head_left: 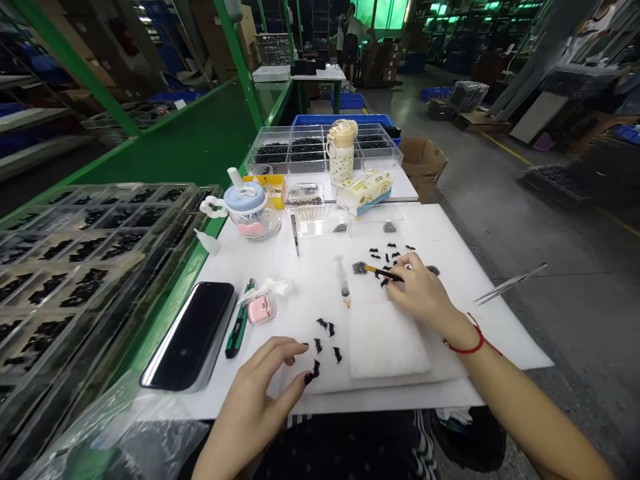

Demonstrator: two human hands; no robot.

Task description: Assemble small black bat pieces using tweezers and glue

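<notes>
My right hand (417, 293) pinches a slim pen-like tool (371, 269) with a black shaft and a yellow-orange end. Its tip meets a small pile of dark grains (359, 268). Just beyond those fingers lie several small bat-shaped black pieces (392, 245). Over the front of the white table, my left hand (267, 390) has its thumb and forefinger spread. A black piece (316, 369) sits by the thumb tip; whether they touch, I cannot tell. More loose black pieces (318, 345) lie just beyond that hand. Between the hands are a syringe (343, 283) and a folded white pad (387, 343).
At left lie a phone (190, 333), a green cutter (240, 327) and a pink case (261, 309). Tweezers (510, 283) rest at the right edge. Behind stand a blue-lidded cup (245, 207), a jug (342, 157), a tissue pack (365, 192) and compartment trays (325, 160).
</notes>
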